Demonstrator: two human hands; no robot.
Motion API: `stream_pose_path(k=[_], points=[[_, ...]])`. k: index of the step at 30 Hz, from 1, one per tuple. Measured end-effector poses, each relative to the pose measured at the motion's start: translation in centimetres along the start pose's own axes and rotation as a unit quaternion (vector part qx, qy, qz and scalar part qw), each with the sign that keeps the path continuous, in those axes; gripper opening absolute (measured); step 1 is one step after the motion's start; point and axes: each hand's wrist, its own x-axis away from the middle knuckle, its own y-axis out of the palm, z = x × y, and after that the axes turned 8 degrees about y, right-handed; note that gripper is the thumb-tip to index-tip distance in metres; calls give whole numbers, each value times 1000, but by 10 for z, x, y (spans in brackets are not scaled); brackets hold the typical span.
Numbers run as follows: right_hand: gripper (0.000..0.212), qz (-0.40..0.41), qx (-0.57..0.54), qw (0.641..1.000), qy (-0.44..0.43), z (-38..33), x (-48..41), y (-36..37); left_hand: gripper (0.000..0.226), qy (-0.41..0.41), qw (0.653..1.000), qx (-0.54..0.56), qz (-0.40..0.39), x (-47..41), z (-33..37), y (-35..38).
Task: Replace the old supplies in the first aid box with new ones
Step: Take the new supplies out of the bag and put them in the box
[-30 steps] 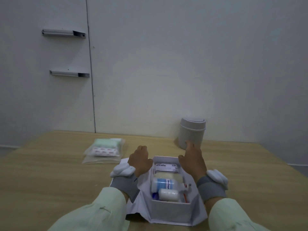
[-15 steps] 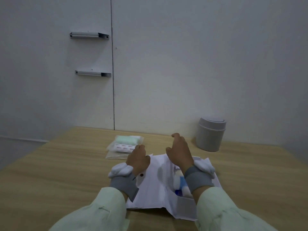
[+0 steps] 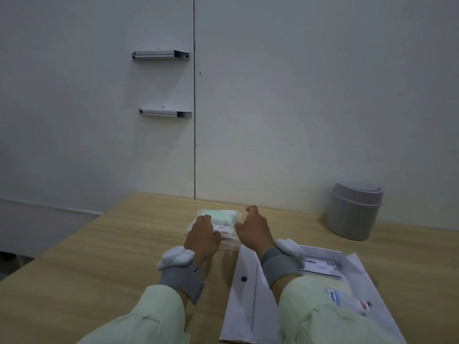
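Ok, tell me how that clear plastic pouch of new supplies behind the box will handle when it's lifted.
The clear pouch looks soft-sided, so it will likely sag or flex rather than stay flat. Its pale green padded contents suggest it is light for its size. The smooth film may be slippery, so the left hand resting on it and the right hand beside it would probably do best pinching an edge.

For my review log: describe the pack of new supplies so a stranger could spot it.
On the wooden table, beyond the open white first aid box, lies a clear plastic pack under the left hand. Unlike the grey lidded bin, it is flat, with pale green contents.
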Motion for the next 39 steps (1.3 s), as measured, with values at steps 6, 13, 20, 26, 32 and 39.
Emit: stream_pose_path(k=[6,13,20,26,32,39], points=[[56,-53,10,997,47,-2,-28,17,60,-31,999,5,-19,-20,-23,-2],[59,-63,-102,985,126,3,-52,41,46,-32,999,12,-19,-19,-41,14],[47,-74,-173,973,135,2,-66,63,43,-27,1000,3,15,-16,-42,20],[72,-66,-132,984,102,-1,-55,52,64,-3,999,20,49,-15,-39,17],[48,-83,-72,993,36,-7,-37,10,90,115,989,-86,34,-13,-15,4],[61,-184,-102,978,-1,-14,2,-43,56,115,973,161,117,2,28,-2]])
